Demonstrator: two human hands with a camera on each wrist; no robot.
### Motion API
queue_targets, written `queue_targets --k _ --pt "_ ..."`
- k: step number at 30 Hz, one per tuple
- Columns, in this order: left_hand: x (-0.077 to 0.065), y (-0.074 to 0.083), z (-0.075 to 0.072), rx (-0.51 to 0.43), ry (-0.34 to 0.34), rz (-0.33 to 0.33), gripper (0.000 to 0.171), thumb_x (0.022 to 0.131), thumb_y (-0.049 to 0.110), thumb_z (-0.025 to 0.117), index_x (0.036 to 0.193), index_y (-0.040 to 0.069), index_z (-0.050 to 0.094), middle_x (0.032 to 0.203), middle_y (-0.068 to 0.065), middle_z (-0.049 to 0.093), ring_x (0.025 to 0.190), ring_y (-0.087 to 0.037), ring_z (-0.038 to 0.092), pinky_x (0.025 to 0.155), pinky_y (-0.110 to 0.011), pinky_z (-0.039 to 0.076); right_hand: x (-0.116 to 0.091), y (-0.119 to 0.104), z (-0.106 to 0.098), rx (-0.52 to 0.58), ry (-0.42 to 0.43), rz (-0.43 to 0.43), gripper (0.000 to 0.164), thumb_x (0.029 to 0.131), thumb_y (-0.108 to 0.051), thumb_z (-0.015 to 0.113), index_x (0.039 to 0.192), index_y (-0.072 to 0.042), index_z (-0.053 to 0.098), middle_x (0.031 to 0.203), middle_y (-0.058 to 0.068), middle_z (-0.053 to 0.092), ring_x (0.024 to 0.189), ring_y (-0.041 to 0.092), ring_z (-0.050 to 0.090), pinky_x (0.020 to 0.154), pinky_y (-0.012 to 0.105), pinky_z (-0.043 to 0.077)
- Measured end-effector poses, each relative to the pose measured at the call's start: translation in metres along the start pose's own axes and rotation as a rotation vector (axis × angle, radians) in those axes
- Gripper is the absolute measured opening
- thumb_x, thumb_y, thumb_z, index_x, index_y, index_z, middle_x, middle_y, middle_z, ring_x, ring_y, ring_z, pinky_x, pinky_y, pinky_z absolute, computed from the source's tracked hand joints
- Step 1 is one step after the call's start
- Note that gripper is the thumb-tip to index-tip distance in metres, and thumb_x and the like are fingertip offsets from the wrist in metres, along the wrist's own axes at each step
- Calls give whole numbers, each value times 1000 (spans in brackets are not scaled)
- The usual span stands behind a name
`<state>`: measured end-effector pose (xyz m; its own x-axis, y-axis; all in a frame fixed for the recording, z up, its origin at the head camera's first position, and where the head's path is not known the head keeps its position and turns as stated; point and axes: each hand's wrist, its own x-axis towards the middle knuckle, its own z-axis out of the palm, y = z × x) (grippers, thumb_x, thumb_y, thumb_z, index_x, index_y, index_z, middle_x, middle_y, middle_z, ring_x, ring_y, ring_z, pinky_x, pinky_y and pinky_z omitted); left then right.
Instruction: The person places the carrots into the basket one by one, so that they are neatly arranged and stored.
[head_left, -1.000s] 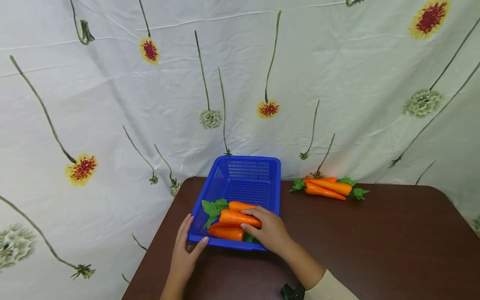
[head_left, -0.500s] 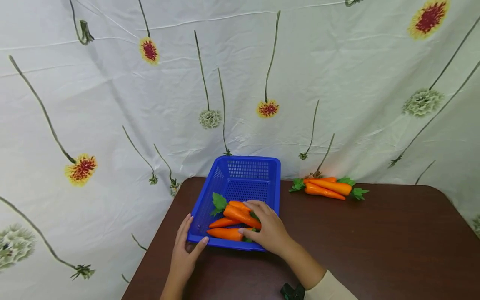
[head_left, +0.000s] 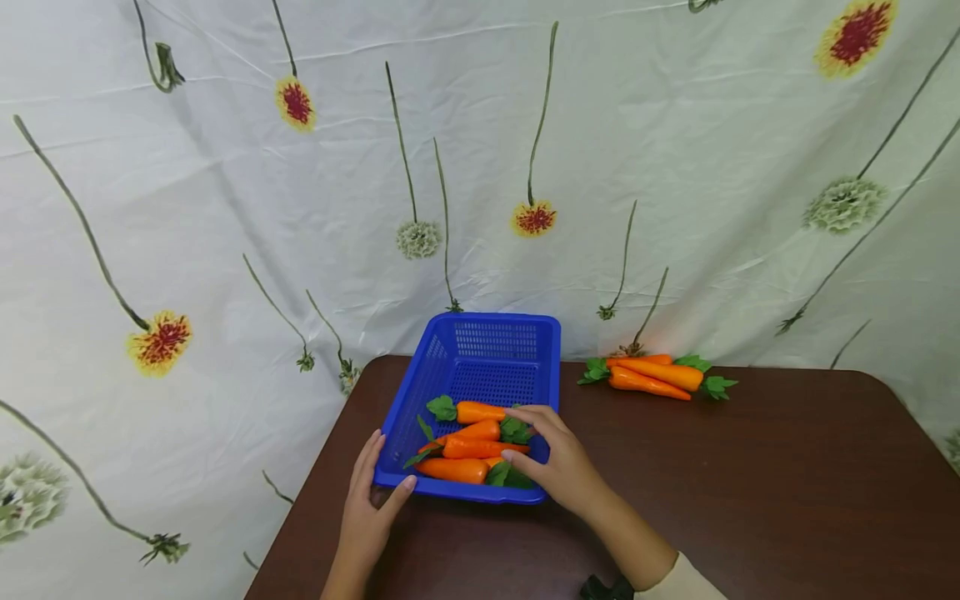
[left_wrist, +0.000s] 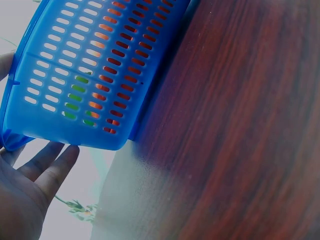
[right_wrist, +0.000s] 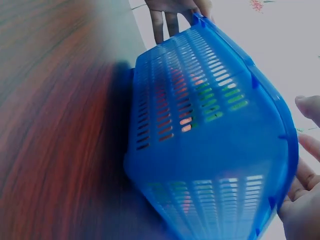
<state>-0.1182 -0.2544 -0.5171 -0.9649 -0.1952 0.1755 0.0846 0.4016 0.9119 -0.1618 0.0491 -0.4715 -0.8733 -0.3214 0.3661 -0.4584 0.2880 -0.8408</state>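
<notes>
A blue plastic basket (head_left: 556,358) stands on the table with several orange carrots in its near end. The nearest carrot (head_left: 452,470) lies by the front rim, green leaves to the right. Another carrot (head_left: 480,412) lies farther back, leaves to the left. My left hand (head_left: 362,512) rests at the front left corner, thumb on the front side and straight fingers along the left side. My right hand (head_left: 566,468) is over the right rim, thumb and fingers spread beside the carrots, pinching none. In the right wrist view, the right hand (right_wrist: 306,202) is beside the basket's rim.
More carrots (head_left: 652,377) with green leaves lie in a pile at the back of the brown table (head_left: 750,483), right of the basket. Behind the table hangs a white cloth (head_left: 720,208) printed with flowers. A dark object (head_left: 606,588) is by the right sleeve.
The upper carrots have turned and settled lower, lying more side by side. My right hand has let go and shifted slightly right. The left hand and the basket have stayed put.
</notes>
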Motion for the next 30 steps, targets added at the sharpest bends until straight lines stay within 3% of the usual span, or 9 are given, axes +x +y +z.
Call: queue_targets --k 9,22,30 --pt "1 2 -1 7 -3 2 77 93 19 74 157 32 35 167 8 23 138 -3 37 97 -2 38 -4 8 -25 -78 109 -10 47 92 -27 75 137 -26 61 135 -3 59 116 13 58 99 35 52" --pt "0 0 0 12 6 -6 76 93 20 75 157 32 35 168 5 23 139 -8 38 97 -2 37 -10 44 -73 -180 213 92 47 91 -22 76 135 -14 62 130 6 60 117 34 58 97 56 50" --pt "-1 1 0 2 2 -5 77 92 20 75 157 32 35 167 9 23 139 -8 38 97 -2 38 -12 57 -101 -245 236 127 48 94 -24 74 138 -12 60 134 10 58 119 31 56 98 51 48"
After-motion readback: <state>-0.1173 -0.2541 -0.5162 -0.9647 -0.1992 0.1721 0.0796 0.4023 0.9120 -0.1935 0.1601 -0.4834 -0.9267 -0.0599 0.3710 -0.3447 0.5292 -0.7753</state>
